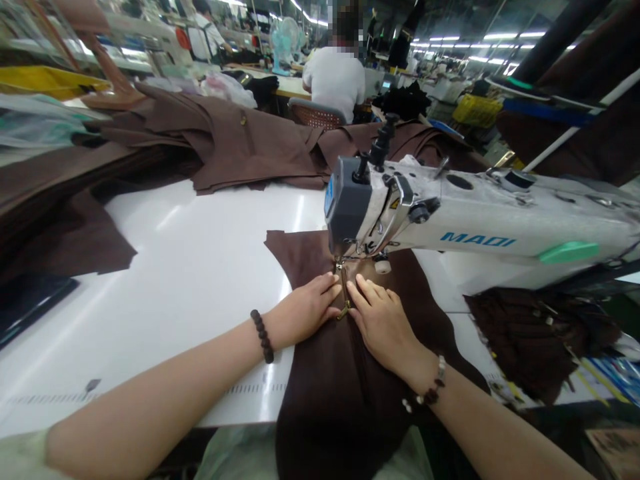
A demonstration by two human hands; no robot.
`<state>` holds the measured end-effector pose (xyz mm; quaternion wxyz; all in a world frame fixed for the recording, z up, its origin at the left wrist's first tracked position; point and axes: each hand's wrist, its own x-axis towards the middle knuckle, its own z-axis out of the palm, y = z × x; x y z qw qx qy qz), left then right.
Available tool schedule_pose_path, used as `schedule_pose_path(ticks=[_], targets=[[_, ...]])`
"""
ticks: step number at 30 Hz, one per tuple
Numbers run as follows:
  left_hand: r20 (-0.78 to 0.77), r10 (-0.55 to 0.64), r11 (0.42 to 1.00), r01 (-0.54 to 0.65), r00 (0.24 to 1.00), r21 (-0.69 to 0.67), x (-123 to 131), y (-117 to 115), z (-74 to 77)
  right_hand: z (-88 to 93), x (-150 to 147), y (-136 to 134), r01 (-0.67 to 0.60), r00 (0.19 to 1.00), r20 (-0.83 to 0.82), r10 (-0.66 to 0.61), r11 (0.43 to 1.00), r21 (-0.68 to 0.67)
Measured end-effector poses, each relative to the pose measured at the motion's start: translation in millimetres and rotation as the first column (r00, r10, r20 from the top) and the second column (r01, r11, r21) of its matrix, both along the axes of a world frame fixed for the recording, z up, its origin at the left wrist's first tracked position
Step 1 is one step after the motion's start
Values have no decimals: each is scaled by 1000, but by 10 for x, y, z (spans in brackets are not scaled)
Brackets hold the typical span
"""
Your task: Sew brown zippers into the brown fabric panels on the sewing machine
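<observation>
Just below centre, our left hand [309, 308] and right hand [384, 321] press flat, grips loosely spread, probably keeping the brown fabric [323, 387] smooth beside the zipper [345, 285].

- Left hand [314, 305]: fingers extended on the brown panel [320, 387], left of the zip [345, 283]; a dark beaded bracelet [262, 335] at the wrist.
- Right hand [384, 319]: laid palm down on the panel, right of the zip; a bracelet [436, 381] of mixed beads at the wrist.
- Pull [343, 312]: brass-coloured, between the two hands.
- Sewing machine [480, 213]: arm entering from the right, marked "MAQI", its needle area just beyond the fingertips.
- Table [210, 247]: white, bearing brown pieces [250, 143] along its far side and a dark bundle [530, 340] at right.
- Background: a seated person [334, 80] in white, seen from behind; a fan [287, 40]; a yellow crate [477, 110].
</observation>
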<state>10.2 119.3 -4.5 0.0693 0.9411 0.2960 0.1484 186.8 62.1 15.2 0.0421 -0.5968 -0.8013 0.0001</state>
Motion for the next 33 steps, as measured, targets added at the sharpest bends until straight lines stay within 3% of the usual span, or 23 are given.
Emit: schedule_pose_path(ticks=[4,9,19,22,25,29,33], targets=[[-44,-41,998,42,998,42,13,-8,-48,-36,8,2,8,1000,-4,-8,1000,-5],[-54,-130,991,131,990,32,4,22,23,-67,9,-4,11,1000,-3,-11,1000,1],[-63,-135,991,135,989,-7,-17,77,66,-4,-15,27,16,1000,-13,-16,1000,2],[-45,-145,989,145,988,-11,-30,106,53,39,26,50,-1,997,-79,-1,1000,-25],[-5,-145,989,145,989,-39,-50,113,57,78,109,91,-115,969,-228,100,992,-51],[20,-145,980,146,989,-135,-127,-14,147,104,204,152,-245,899,-394,193,966,-86],[-2,-182,946,174,983,-274,-286,-329,300,106,164,138,-214,872,-466,153,973,-82]])
